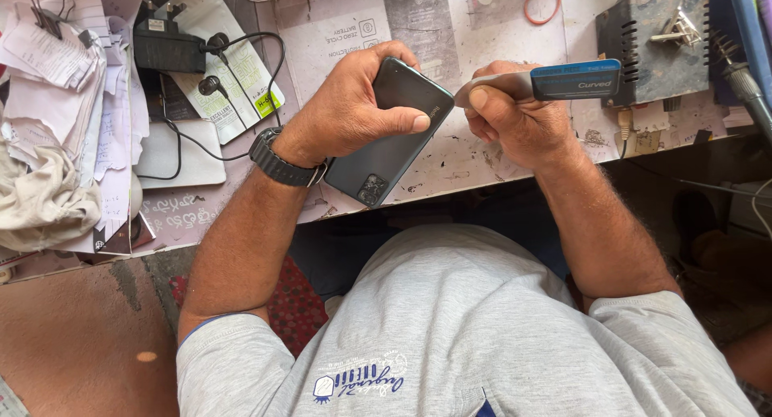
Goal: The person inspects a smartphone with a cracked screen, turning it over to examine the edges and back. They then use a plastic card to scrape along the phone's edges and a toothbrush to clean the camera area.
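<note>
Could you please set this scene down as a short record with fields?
Left hand: left hand holds a dark phone, back side up, camera end toward the person
Right hand: right hand holds a thin flat tool with a blue label, its tip at the phone's edge
Wrist: black watch on the left wrist
Surface: paper-covered bench
Left of bench: paper pile, black charger, earphones, cloth
Back of bench: orange rubber band, grey box
</note>
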The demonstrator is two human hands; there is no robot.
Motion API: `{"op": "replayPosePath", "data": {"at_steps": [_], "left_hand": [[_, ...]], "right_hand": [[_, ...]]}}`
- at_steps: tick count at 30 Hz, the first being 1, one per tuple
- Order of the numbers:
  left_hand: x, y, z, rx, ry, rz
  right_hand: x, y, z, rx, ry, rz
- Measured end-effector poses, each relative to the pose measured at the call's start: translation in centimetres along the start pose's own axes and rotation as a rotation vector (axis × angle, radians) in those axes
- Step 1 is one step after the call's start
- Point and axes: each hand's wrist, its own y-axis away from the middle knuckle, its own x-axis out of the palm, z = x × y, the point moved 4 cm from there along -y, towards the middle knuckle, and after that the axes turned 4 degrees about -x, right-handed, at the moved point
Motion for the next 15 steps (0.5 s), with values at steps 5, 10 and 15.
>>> {"op": "replayPosePath", "data": {"at_steps": [5,10,15], "left_hand": [[0.01,0.12,-0.04,0.011,-0.034,0.011],[0.06,0.10,-0.03,0.010,-0.056,-0.009],[0.23,0.18,-0.40,0.028,-0.039,0.010]], "right_hand": [[-0.09,0.17,-0.13,0.010,-0.017,0.005],[-0.04,0.00,-0.19,-0.004,-0.020,0.007],[0.12,0.01,-0.39,0.030,-0.050,0.020]]}}
